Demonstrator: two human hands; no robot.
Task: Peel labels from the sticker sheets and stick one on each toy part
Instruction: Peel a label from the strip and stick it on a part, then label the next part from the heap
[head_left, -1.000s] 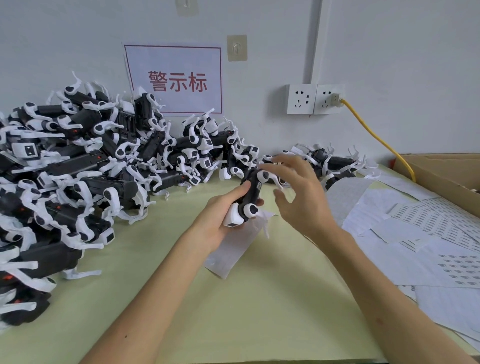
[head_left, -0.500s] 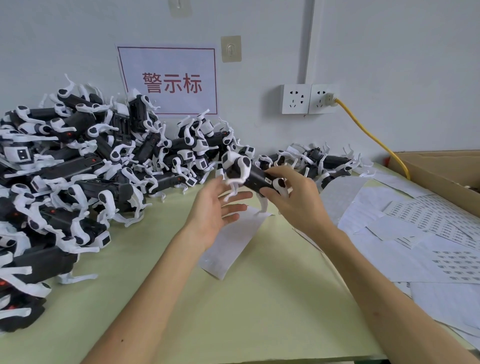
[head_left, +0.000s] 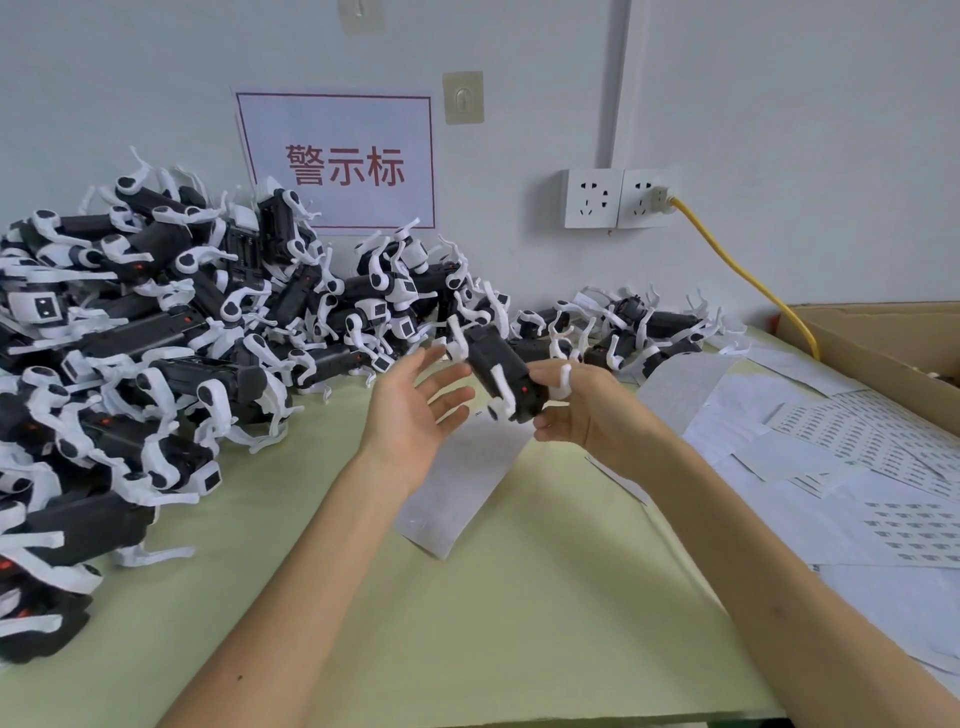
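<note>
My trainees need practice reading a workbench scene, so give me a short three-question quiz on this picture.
1. Which of the hands holds the black-and-white toy part?
2. True or false: the yellow cable is plugged into the wall socket.
3. The big pile of toy parts lies: A on the person's left; B on the person's right; C on a shelf.
Key: 1 the right hand; the left hand is open. 2 true. 3 A.

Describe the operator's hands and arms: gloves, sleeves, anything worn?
Nothing worn that shows. The left hand and right hand are bare, with no gloves, watch or wristband. Both forearms are uncovered down to the frame edge, and no sleeve is in view.
</note>
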